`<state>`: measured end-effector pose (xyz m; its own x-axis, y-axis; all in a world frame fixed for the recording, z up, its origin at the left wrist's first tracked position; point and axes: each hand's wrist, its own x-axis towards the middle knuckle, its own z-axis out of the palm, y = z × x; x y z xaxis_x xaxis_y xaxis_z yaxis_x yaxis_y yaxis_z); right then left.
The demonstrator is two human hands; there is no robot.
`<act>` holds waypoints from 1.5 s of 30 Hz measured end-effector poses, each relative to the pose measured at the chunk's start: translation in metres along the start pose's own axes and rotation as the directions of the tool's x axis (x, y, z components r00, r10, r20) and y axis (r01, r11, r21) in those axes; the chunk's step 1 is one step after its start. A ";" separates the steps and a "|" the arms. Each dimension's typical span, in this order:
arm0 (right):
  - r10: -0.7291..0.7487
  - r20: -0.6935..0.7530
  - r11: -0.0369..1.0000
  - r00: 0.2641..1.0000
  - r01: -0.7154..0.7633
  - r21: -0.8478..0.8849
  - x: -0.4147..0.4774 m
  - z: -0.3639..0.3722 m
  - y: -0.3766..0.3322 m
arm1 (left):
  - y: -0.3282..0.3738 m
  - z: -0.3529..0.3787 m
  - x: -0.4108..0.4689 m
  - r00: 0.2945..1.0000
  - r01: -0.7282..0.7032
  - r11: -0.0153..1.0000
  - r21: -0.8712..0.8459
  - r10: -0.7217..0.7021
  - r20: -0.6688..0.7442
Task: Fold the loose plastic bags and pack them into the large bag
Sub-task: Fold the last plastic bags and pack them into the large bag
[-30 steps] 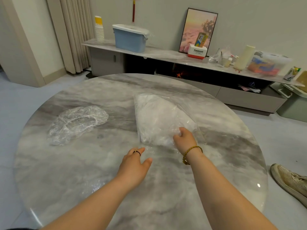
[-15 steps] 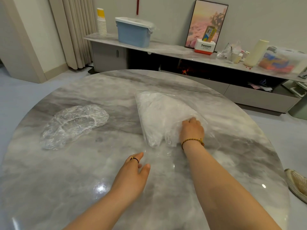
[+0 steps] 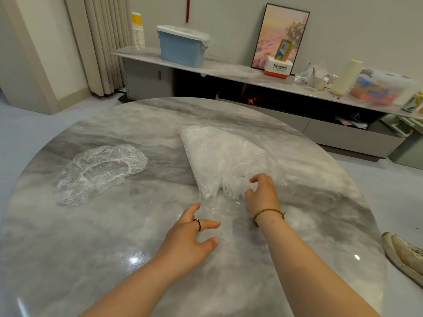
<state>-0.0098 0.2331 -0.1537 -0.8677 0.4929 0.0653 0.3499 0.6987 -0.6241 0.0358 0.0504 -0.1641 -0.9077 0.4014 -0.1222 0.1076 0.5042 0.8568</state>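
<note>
Gripping large bag — right hand.

Bare table between loose bag and large bag.

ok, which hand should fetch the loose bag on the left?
Left: left hand is open, empty and nearer the loose bag; right hand is curled on the large bag.

Soft, even indoor light; ceiling glare on the glossy table; wide-angle edge bending.
</note>
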 end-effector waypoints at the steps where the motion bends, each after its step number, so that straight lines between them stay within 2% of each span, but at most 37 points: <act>1: -0.024 -0.007 0.999 1.000 0.024 -0.031 -0.004 -0.002 0.002 | 0.000 -0.001 -0.001 1.000 -0.006 1.000 0.004 0.006 0.003; 5: -0.089 -0.068 0.996 0.994 0.087 -0.030 -0.021 -0.014 0.002 | 0.001 -0.011 -0.009 0.998 -0.038 0.997 0.067 0.041 -0.040; 9: -0.195 -0.232 0.977 0.953 0.210 0.040 -0.041 -0.014 -0.008 | -0.009 -0.036 -0.019 0.989 -0.030 0.969 0.246 0.064 -0.131; 11: -0.332 -0.342 0.931 0.879 0.363 0.030 -0.052 -0.008 -0.022 | -0.019 -0.055 -0.025 0.979 0.023 0.930 0.367 0.053 -0.196; 13: -0.502 -0.415 0.842 0.758 0.538 -0.036 -0.059 0.006 -0.041 | -0.032 -0.078 -0.033 0.965 0.110 0.871 0.479 0.022 -0.261; 15: -0.640 -0.395 0.740 0.659 0.667 -0.086 -0.067 0.024 -0.062 | -0.046 -0.099 -0.042 0.949 0.225 0.788 0.572 -0.044 -0.312; 17: -0.733 -0.292 0.657 0.614 0.751 -0.069 -0.071 0.049 -0.083 | -0.059 -0.116 -0.049 0.925 0.333 0.724 0.604 -0.128 -0.357; 18: -0.760 -0.203 0.641 0.618 0.764 -0.072 -0.074 0.061 -0.095 | -0.066 -0.123 -0.053 0.914 0.371 0.706 0.604 -0.162 -0.372; 19: -0.767 -0.074 0.642 0.637 0.761 -0.093 -0.076 0.071 -0.105 | -0.070 -0.127 -0.055 0.906 0.399 0.692 0.602 -0.197 -0.375; 21: -0.670 0.162 0.724 0.724 0.686 -0.069 -0.076 0.087 -0.126 | -0.076 -0.132 -0.059 0.903 0.423 0.664 0.616 -0.254 -0.346; 23: -0.447 0.348 0.884 0.824 0.465 0.035 -0.068 0.105 -0.147 | -0.083 -0.134 -0.062 0.915 0.404 0.632 0.661 -0.281 -0.290; 26: -0.220 0.382 0.975 0.898 0.191 0.112 -0.047 0.123 -0.170 | -0.086 -0.135 -0.062 0.925 0.376 0.622 0.687 -0.293 -0.241; 29: -0.022 0.406 0.989 0.914 -0.040 0.145 -0.024 0.136 -0.186 | -0.086 -0.137 -0.060 0.927 0.366 0.615 0.698 -0.308 -0.214; 31: 0.086 0.407 0.980 0.909 -0.150 0.129 -0.011 0.144 -0.192 | -0.088 -0.139 -0.058 0.924 0.369 0.614 0.698 -0.323 -0.204; 34: 0.192 0.389 0.967 0.901 -0.241 0.081 -0.001 0.159 -0.200 | -0.089 -0.140 -0.055 0.925 0.366 0.615 0.698 -0.322 -0.202; 37: 0.205 0.359 0.979 0.911 -0.198 -0.056 0.001 0.166 -0.205 | -0.090 -0.142 -0.056 0.932 0.353 0.627 0.695 -0.305 -0.198; 40: 0.164 0.353 0.986 0.921 -0.147 -0.073 -0.002 0.168 -0.205 | -0.093 -0.147 -0.058 0.944 0.323 0.637 0.700 -0.273 -0.187; 42: 0.082 0.330 0.995 0.940 -0.095 0.025 -0.004 0.168 -0.203 | -0.095 -0.151 -0.058 0.950 0.308 0.663 0.683 -0.249 -0.187; 43: 0.034 0.316 0.987 0.948 -0.081 0.136 -0.006 0.166 -0.201 | -0.097 -0.153 -0.058 0.952 0.305 0.690 0.656 -0.232 -0.200; 45: -0.060 0.277 0.898 0.959 -0.069 0.434 -0.010 0.160 -0.195 | -0.099 -0.158 -0.058 0.945 0.307 0.790 0.531 -0.190 -0.265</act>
<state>-0.1256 0.0089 -0.1568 -0.9510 0.2868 -0.1155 0.2207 0.3682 -0.9032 0.0136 -0.1438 -0.1623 -0.9860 0.0811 -0.1456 0.0211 0.9275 0.3733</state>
